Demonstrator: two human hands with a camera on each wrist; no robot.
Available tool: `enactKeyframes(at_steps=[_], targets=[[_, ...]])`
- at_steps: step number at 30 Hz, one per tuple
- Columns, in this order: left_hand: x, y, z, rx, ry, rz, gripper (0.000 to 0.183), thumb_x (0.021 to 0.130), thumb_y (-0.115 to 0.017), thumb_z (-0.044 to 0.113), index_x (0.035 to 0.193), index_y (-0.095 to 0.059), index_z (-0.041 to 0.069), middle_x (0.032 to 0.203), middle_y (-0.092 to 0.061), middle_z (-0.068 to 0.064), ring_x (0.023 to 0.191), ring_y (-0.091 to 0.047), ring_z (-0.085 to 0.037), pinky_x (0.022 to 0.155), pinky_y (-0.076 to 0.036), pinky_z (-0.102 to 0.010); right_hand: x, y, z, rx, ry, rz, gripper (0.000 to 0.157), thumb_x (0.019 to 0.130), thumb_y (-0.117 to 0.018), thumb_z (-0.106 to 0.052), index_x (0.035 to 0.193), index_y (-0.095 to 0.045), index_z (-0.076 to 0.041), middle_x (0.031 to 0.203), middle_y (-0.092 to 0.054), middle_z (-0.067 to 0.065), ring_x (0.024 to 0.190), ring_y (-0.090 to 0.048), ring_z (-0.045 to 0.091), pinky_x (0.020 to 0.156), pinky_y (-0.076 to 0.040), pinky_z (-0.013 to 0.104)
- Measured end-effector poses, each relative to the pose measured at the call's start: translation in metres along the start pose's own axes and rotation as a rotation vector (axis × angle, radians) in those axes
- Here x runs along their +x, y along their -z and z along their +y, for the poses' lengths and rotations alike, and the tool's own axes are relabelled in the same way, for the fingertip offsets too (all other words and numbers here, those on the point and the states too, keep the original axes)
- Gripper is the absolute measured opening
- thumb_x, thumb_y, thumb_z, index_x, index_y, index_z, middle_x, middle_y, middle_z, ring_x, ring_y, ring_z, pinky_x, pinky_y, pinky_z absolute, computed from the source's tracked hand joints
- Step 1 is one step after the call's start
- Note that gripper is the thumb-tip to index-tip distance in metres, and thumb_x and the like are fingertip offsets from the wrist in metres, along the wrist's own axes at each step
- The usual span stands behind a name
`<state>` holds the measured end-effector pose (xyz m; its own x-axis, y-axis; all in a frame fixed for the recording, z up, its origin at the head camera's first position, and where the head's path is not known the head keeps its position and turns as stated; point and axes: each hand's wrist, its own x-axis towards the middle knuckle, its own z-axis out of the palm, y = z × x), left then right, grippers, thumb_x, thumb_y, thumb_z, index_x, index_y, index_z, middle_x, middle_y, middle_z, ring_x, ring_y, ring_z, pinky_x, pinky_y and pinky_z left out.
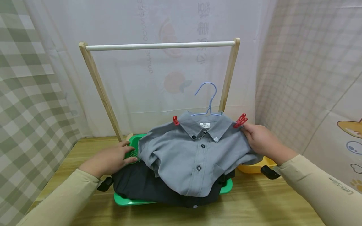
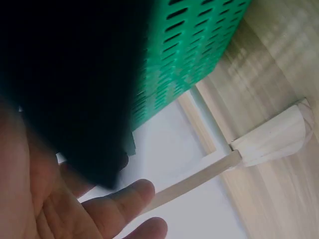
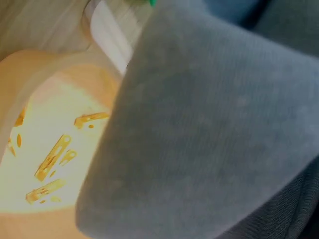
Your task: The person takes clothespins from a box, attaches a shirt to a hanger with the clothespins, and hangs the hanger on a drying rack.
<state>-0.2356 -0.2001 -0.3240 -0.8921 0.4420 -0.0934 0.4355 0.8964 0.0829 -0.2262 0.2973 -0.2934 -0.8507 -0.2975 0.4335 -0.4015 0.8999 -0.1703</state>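
A grey short-sleeved button shirt [image 1: 178, 153] is on a light-blue wire hanger [image 1: 211, 101], its hook pointing up. One red clothespin [image 1: 175, 120] sits at the left shoulder in the head view; another red clothespin [image 1: 240, 120] is at the right shoulder. Beside that second one, my right hand [image 1: 263, 140] pinches the shirt's shoulder. My left hand [image 1: 113, 158] is spread beside the green basket [image 1: 133, 201], holding nothing. Under the shirt, a dark garment [image 1: 133, 182] drapes over the basket. In the right wrist view, the grey sleeve [image 3: 199, 124] hides the right fingers.
Behind the basket stands a rack with wooden posts [image 1: 100, 89] and a white rod [image 1: 161, 46]. At right, a yellow basin [image 1: 253, 168] partly shows behind the shirt; several clothespins [image 3: 52, 158] lie inside it. Cloth curtains surround the wooden table [image 1: 260, 204].
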Motion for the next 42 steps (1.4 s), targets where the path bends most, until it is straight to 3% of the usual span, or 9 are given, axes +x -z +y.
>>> enactKeyframes(at_steps=[4,8,14,22,30,34,37,42], targets=[[0.0,-0.003,-0.002,-0.01,0.009,-0.021,0.065,0.089,-0.046,0.059,0.136,-0.047,0.014,0.146,-0.03,-0.023,0.121,-0.047,-0.043,0.091,-0.043,-0.055,-0.004,-0.001,0.008,-0.011,-0.001,0.021,0.006,0.095,-0.049,-0.01,0.098,-0.054,-0.011,0.084,-0.067,0.019,0.074,-0.065,0.029,0.066,-0.05,0.048],[0.002,-0.005,-0.003,-0.012,0.001,-0.043,0.069,0.089,-0.042,0.062,0.138,-0.045,0.013,0.143,-0.036,-0.025,0.124,-0.044,-0.044,0.094,-0.04,-0.055,-0.007,-0.001,0.013,-0.009,-0.024,0.014,0.007,0.096,-0.047,-0.01,0.1,-0.054,-0.011,0.091,-0.066,0.021,0.075,-0.064,0.028,0.067,-0.05,0.048],[0.002,-0.006,-0.004,-0.016,-0.028,-0.041,0.053,0.094,-0.049,0.041,0.137,-0.045,0.01,0.137,-0.046,-0.02,0.125,-0.044,-0.04,0.099,-0.038,-0.053,-0.011,0.001,0.02,-0.02,-0.04,0.025,0.009,0.096,-0.047,-0.009,0.101,-0.054,-0.009,0.093,-0.065,0.024,0.077,-0.064,0.033,0.069,-0.049,0.052],[0.007,-0.009,-0.011,-0.035,0.003,-0.005,0.044,0.09,-0.056,0.036,0.13,-0.055,0.017,0.117,-0.063,-0.008,0.1,-0.061,-0.023,0.084,-0.049,-0.045,-0.015,0.004,0.028,-0.038,-0.079,0.02,0.009,0.097,-0.046,-0.01,0.1,-0.054,-0.008,0.09,-0.064,0.025,0.073,-0.062,0.032,0.065,-0.047,0.05],[0.004,-0.005,-0.021,-0.056,0.029,-0.013,0.042,0.087,-0.056,0.036,0.126,-0.057,0.021,0.106,-0.067,-0.003,0.086,-0.058,-0.015,0.073,-0.048,-0.038,-0.018,0.006,0.03,-0.029,-0.101,0.01,0.011,0.097,-0.045,-0.009,0.101,-0.055,-0.007,0.096,-0.063,0.028,0.081,-0.063,0.038,0.068,-0.047,0.054],[0.001,-0.001,-0.026,-0.061,0.042,0.002,0.042,0.087,-0.056,0.034,0.127,-0.057,0.021,0.088,-0.066,0.003,0.076,-0.053,-0.013,0.065,-0.044,-0.032,-0.018,0.008,0.031,-0.017,-0.125,-0.013,0.015,0.098,-0.043,-0.01,0.106,-0.055,-0.006,0.101,-0.062,0.029,0.086,-0.062,0.04,0.071,-0.045,0.056],[-0.002,0.002,-0.031,-0.056,0.043,0.013,0.042,0.086,-0.056,0.032,0.126,-0.058,0.021,0.092,-0.066,0.003,0.078,-0.055,-0.012,0.067,-0.046,-0.033,-0.019,0.008,0.032,-0.013,-0.132,-0.016,0.015,0.098,-0.043,-0.01,0.106,-0.055,-0.006,0.103,-0.061,0.029,0.087,-0.062,0.04,0.071,-0.045,0.056],[-0.007,0.005,-0.038,-0.057,0.054,0.025,0.041,0.085,-0.055,0.031,0.126,-0.058,0.023,0.114,-0.064,-0.005,0.083,-0.056,-0.013,0.071,-0.047,-0.035,-0.019,0.008,0.035,-0.019,-0.12,-0.006,0.014,0.098,-0.043,-0.01,0.105,-0.054,-0.006,0.101,-0.062,0.029,0.086,-0.062,0.041,0.07,-0.045,0.056]])
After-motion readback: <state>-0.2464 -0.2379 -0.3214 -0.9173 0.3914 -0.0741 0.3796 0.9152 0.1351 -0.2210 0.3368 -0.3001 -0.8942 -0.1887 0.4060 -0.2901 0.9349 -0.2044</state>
